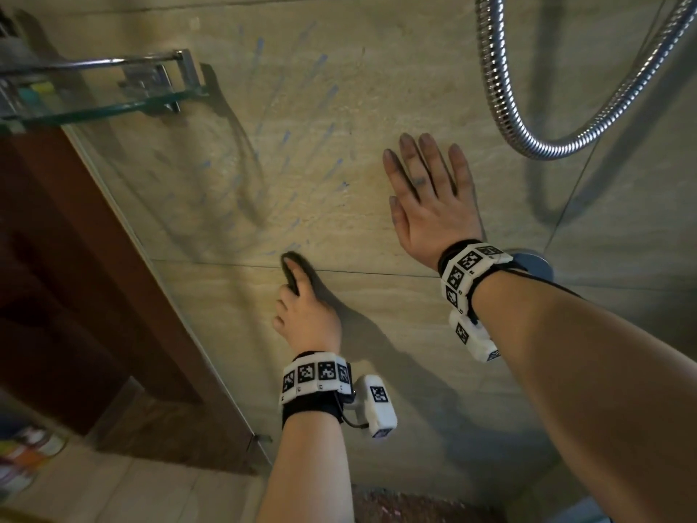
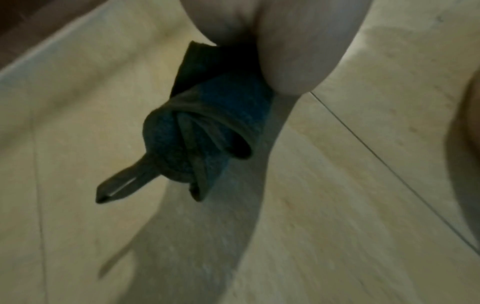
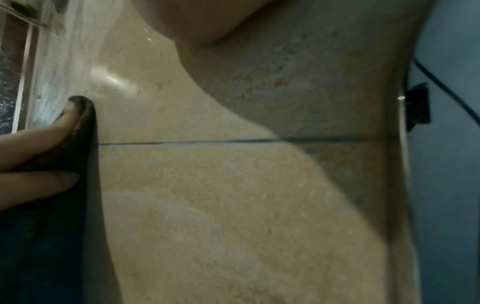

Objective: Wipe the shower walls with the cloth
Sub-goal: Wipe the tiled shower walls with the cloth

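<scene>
Dark blue-green fabric, the cloth (image 2: 207, 131), sat bunched under the left hand (image 1: 307, 315), pinned against the beige stone-look shower wall (image 1: 377, 371); in the head view only a dark sliver of it showed beside and beneath the extended index finger (image 1: 298, 277), right at the horizontal grout line (image 1: 377, 272); the left-wrist view showed it rolled into a wad, gripped in the palm, with a small hanging loop (image 2: 122, 185) sticking out at its lower end; the other fingers of that hand were curled around the bundle, so the hand was closed on the cloth; in the right-wrist view the same cloth appeared as a dark strip between two fingertips and the tile, touching the wall.

Faint blue streaks (image 1: 298, 152) fanned across the tile above the cloth, well apart from one another and blurred; the right hand (image 1: 430, 194) lay flat on the wall up and to the right of the cloth, fingers straight and spread, gripping nothing, its fingertips smudged dark; both wrists wore bands of black-and-white markers with small white camera units.

A ribbed metal shower hose (image 1: 501, 100) looped down the wall to the right of the right hand; a glass shelf (image 1: 105, 107) on chrome brackets jutted out at upper left; a glass panel edge ran diagonally below it, with brown woodwork behind.
</scene>
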A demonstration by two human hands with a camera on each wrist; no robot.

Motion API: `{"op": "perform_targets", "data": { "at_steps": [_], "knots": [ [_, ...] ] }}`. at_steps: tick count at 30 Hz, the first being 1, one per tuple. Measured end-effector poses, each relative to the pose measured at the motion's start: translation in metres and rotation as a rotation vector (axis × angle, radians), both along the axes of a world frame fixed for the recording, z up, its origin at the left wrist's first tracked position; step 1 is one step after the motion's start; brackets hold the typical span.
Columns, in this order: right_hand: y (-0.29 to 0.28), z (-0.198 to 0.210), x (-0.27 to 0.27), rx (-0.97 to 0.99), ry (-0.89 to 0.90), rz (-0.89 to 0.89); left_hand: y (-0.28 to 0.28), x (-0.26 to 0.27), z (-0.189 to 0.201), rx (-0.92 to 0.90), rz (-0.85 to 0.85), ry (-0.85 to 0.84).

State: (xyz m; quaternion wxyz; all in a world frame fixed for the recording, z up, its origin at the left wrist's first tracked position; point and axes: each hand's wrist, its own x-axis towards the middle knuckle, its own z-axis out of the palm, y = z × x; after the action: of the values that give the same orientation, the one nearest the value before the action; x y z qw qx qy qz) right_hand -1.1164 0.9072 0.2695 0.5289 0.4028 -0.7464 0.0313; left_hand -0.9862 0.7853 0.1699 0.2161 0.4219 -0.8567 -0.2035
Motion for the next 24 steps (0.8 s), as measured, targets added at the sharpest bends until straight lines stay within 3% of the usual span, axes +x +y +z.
{"op": "perform_targets", "data": {
  "at_steps": [4,8,13,19,24],
  "knots": [
    [-0.001,-0.001,0.0,-0.005,0.004,0.0,-0.025,0.004,0.009,0.27,0.073,0.084],
    [0.0,-0.001,-0.001,0.0,0.001,0.006,-0.033,0.001,0.016,0.388,0.054,0.233],
    [0.0,-0.002,-0.002,-0.006,0.0,-0.006,-0.014,-0.007,0.024,0.211,0.03,0.217],
    [0.0,-0.002,-0.002,-0.022,0.018,0.031,0.03,-0.014,0.024,0.027,-0.121,0.127],
    [0.001,-0.002,-0.002,-0.023,0.03,0.033,0.032,-0.015,0.016,-0.141,-0.142,0.077]
  ]
}}
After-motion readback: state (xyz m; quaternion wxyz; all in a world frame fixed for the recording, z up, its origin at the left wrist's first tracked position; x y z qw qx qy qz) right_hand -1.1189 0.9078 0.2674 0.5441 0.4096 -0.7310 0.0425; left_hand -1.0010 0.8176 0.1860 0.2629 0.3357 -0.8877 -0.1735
